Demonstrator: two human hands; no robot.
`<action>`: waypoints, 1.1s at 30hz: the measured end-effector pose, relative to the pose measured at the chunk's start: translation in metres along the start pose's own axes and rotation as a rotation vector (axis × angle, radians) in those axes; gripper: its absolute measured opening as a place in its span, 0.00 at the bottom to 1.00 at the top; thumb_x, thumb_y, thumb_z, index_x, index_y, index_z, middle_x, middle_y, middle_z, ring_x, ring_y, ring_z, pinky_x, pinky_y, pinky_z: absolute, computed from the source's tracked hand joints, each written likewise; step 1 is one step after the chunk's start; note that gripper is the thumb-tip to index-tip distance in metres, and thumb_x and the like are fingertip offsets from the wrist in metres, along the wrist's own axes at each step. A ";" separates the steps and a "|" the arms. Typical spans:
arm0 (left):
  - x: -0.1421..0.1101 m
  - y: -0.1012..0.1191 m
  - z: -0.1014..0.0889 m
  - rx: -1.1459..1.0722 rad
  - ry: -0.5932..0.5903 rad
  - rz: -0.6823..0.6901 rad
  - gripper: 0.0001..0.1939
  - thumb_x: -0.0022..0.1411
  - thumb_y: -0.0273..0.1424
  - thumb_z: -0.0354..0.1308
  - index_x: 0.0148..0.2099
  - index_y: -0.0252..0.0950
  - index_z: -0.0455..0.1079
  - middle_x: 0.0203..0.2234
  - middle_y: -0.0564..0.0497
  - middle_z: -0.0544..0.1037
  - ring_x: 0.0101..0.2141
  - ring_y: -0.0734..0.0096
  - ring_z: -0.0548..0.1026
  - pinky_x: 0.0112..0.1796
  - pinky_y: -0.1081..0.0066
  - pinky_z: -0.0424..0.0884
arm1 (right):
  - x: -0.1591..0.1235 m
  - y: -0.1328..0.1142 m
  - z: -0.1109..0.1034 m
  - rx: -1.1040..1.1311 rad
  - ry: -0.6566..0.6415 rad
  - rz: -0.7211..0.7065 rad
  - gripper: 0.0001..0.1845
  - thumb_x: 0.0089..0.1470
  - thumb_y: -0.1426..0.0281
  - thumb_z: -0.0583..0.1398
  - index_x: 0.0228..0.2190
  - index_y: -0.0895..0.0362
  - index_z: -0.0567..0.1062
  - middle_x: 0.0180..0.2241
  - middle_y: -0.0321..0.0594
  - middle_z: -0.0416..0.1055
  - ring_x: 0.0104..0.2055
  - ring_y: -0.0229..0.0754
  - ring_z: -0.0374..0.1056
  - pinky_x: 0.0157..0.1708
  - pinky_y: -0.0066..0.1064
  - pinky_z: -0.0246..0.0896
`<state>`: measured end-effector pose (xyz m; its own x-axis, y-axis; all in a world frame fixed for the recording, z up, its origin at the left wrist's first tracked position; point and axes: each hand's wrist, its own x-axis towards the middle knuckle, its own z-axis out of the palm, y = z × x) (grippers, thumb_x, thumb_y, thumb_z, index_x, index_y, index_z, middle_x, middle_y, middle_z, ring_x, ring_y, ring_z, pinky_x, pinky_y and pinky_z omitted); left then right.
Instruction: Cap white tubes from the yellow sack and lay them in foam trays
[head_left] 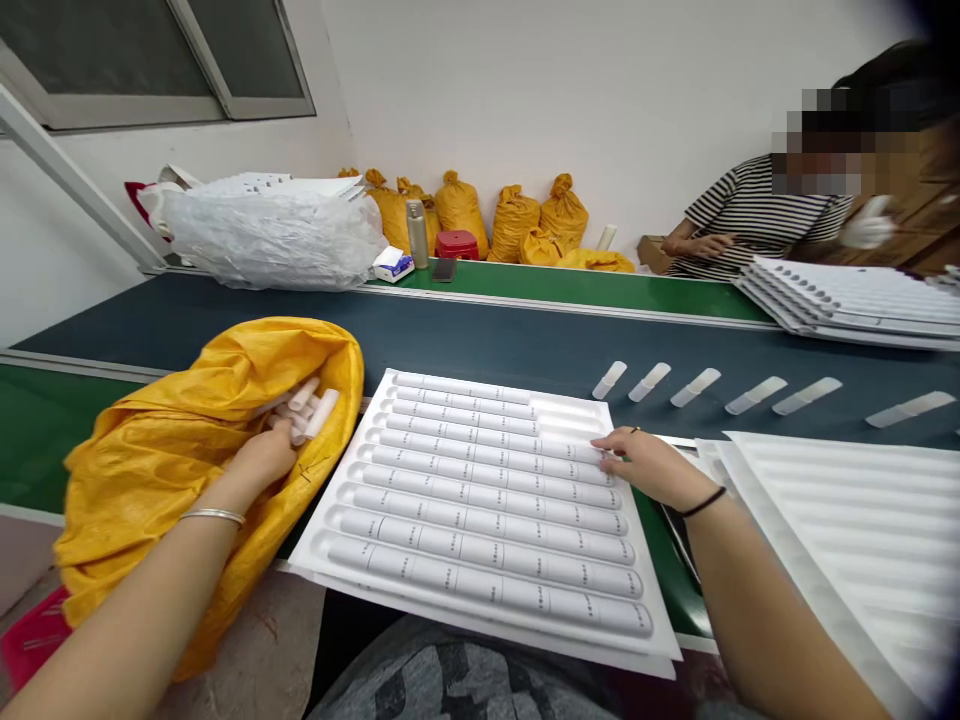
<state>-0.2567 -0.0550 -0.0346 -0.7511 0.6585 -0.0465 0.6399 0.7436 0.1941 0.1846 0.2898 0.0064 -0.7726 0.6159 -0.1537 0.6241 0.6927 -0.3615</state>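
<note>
A white grooved tray lies before me, most of its grooves filled with rows of white tubes. My right hand rests at the tray's right edge, fingertips pressed on the end of a row of tubes. My left hand reaches into an open yellow bag, its fingers closed among loose white tubes. I cannot make out what the fingers hold. A silver bangle is on my left wrist, a black band on my right.
Single white tubes lie spaced along the dark conveyor belt. Empty white trays stack at right. Across the belt a person in a striped shirt sits by another tray stack. Yellow sacks and a plastic-wrapped bundle stand behind.
</note>
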 end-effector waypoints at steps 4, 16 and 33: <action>-0.025 0.015 -0.003 0.022 -0.033 0.050 0.18 0.57 0.31 0.52 0.49 0.32 0.69 0.34 0.42 0.78 0.33 0.55 0.76 0.38 0.64 0.67 | 0.009 0.008 0.016 -0.053 0.030 -0.044 0.15 0.48 0.68 0.57 0.37 0.57 0.79 0.40 0.47 0.74 0.40 0.50 0.71 0.41 0.39 0.66; -0.091 0.094 -0.043 -0.387 0.389 0.389 0.18 0.65 0.34 0.49 0.55 0.35 0.61 0.49 0.44 0.71 0.50 0.63 0.69 0.53 0.65 0.64 | -0.025 -0.059 -0.003 0.336 0.342 -0.234 0.12 0.55 0.64 0.55 0.41 0.54 0.68 0.31 0.41 0.69 0.29 0.42 0.67 0.27 0.32 0.64; -0.160 0.188 -0.041 -0.383 0.266 0.744 0.21 0.64 0.29 0.53 0.59 0.38 0.62 0.37 0.46 0.67 0.37 0.67 0.68 0.38 0.68 0.69 | -0.050 -0.135 -0.007 0.443 0.241 -0.929 0.20 0.58 0.80 0.54 0.51 0.52 0.67 0.48 0.45 0.69 0.53 0.42 0.65 0.50 0.36 0.66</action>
<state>-0.0232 -0.0258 0.0499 -0.2046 0.8725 0.4437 0.9159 0.0107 0.4014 0.1397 0.1684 0.0696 -0.8512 0.0057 0.5248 -0.3367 0.7611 -0.5544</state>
